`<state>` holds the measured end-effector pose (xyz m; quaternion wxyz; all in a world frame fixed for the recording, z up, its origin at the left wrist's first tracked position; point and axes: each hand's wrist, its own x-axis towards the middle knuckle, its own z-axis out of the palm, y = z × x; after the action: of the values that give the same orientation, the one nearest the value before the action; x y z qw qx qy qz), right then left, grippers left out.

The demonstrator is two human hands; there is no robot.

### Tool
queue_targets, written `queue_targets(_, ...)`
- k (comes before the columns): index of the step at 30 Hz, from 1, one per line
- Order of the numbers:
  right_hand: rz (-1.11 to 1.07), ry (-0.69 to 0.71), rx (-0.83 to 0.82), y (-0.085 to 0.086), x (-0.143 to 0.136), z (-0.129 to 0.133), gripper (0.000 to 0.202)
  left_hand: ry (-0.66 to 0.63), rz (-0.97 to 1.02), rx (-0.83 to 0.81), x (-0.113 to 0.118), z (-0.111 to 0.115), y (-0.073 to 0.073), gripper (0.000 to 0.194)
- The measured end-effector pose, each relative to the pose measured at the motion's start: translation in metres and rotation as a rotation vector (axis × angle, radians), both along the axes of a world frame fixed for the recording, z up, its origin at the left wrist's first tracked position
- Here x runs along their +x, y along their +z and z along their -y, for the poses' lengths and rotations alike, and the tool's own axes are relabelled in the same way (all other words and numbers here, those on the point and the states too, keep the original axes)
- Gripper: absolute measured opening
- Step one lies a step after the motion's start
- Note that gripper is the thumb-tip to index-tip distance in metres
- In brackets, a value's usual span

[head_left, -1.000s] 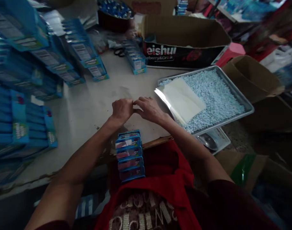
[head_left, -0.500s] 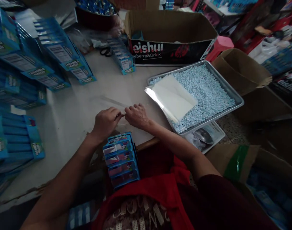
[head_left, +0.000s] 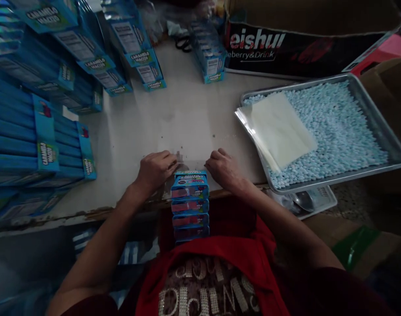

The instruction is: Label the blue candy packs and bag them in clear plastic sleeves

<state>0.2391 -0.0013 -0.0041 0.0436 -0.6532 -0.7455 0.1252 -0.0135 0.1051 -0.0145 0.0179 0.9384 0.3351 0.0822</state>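
My left hand (head_left: 157,170) is closed in a pinch at the table's near edge, left of a row of blue candy boxes (head_left: 190,207). Opposite it, my right hand (head_left: 224,169) is pinched too, just right of the same boxes. A faint, see-through plastic strip (head_left: 192,164) seems to stretch between the fingertips; its ends are hidden in the fingers. The boxes run from the table edge back toward my red apron. Right of my right hand, yellowish plastic sheets (head_left: 282,131) lie on a metal tray (head_left: 335,179) of small pale blue candies (head_left: 348,127).
Stacked blue candy display boxes (head_left: 45,136) fill the table's left side. Farther back are a small row of boxes (head_left: 208,55), black-handled scissors (head_left: 183,44) and a large black-printed carton (head_left: 305,50). A metal scoop (head_left: 304,201) lies in a white basket under the tray.
My hands have moved apart from each other and come to either side of the box row. The view has shifted left and closer to the table.
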Motion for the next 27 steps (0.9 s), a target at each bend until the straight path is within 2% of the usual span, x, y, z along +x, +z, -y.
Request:
queue_targets(3, -0.113, -0.027, -0.059, 0.01, 0.003, 0.005, 0.026, -0.046, 0.064, -0.054, -0.006, 0.008, 0.012, 0.019)
queue_targets(6, -0.201, -0.086, -0.054, 0.027, 0.005, 0.009, 0.021, -0.041, 0.159, -0.023, -0.008, 0.017, 0.037, 0.021)
queue_targets(9, -0.247, -0.114, 0.054, 0.043, 0.003, 0.017, 0.018, -0.017, 0.28, 0.015, -0.009, 0.031, 0.062, 0.02)
queue_targets(11, -0.214, -0.144, 0.162, 0.048, -0.002, 0.022, 0.017, 0.006, 0.316, 0.036, -0.008, 0.039, 0.068, 0.017)
queue_targets(13, -0.125, -0.19, 0.259, 0.046, -0.007, 0.025, 0.019, 0.048, 0.304, 0.135, -0.006, 0.043, 0.061, 0.017)
queue_targets(15, -0.03, -0.216, 0.32, 0.04, -0.01, 0.024, 0.024, 0.078, 0.27, 0.275, -0.004, 0.04, 0.045, 0.02)
queue_targets(18, 0.024, -0.195, 0.324, 0.025, -0.01, 0.022, 0.028, 0.014, 0.25, 0.372, -0.006, 0.035, 0.017, 0.023)
queue_targets(20, 0.012, -0.173, 0.279, 0.014, -0.009, 0.025, 0.027, -0.031, 0.265, 0.359, -0.011, 0.036, 0.003, 0.02)
queue_targets(23, -0.036, -0.147, 0.143, 0.001, -0.013, 0.031, 0.023, 0.007, 0.292, 0.268, -0.018, 0.045, -0.01, 0.019)
queue_targets(27, -0.133, -0.22, 0.003, 0.001, -0.019, 0.026, 0.02, 0.127, 0.268, 0.087, -0.017, 0.042, -0.012, 0.022)
